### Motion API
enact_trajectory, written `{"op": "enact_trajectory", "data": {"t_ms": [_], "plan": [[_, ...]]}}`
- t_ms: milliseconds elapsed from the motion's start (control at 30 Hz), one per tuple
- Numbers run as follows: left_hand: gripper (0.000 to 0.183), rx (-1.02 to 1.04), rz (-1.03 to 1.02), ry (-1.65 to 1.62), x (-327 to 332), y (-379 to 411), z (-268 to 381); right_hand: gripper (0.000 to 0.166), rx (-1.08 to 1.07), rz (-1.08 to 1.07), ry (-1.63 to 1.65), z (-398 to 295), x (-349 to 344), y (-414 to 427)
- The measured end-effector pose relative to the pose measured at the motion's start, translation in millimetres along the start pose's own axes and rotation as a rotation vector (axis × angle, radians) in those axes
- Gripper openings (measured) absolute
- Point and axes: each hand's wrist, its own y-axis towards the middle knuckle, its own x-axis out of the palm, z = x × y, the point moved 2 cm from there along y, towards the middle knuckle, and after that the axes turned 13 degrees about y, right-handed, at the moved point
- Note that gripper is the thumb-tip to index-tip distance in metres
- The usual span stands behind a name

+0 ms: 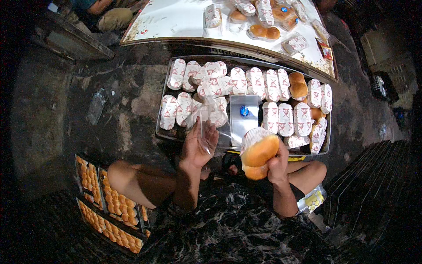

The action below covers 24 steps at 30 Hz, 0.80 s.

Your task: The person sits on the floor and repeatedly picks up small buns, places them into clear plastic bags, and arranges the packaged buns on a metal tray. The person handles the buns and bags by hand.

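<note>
My left hand (198,145) is palm up over the near edge of a dark tray (159,132), with a thin clear plastic bag (205,114) at its fingers. In my right hand (279,165) is a browned double-lobed bun (260,150), tilted, its white paper liner facing away from me. Between the hands, a stack of flat clear bags (236,132) bears a blue round sticker (244,111). Around it in the tray lie several buns upside down in printed paper liners (168,112). One bun (298,86) there shows its brown top.
Beyond the tray, a low white table (171,24) holds several bagged buns (264,32). Trays of unwrapped buns (115,201) stand by my left knee. A bag of yellow discs (313,200) lies at my right. Another person's knee (115,18) shows top left.
</note>
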Motion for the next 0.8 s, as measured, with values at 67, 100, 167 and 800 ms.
{"op": "enact_trajectory", "data": {"t_ms": [67, 100, 167, 800], "plan": [[0.021, 0.127, 0.071, 0.116, 6.9, -2.0, -4.7, 0.057, -0.112, -0.158, -0.389, -27.9, 9.6, 20.5], [0.022, 0.194, 0.107, 0.172, 8.7, -4.8, -6.8, 0.055, -0.126, -0.246, -0.580, -35.4, 21.4, 28.9], [0.030, 0.262, 0.161, 0.312, 6.9, -5.6, -17.4, 0.046, 0.081, -0.256, -0.681, -34.4, 31.4, 31.7], [0.057, 0.276, -0.249, 0.248, -23.2, -1.0, -58.3, 0.078, 0.258, -0.049, -0.374, 24.8, 41.9, -25.8]]}}
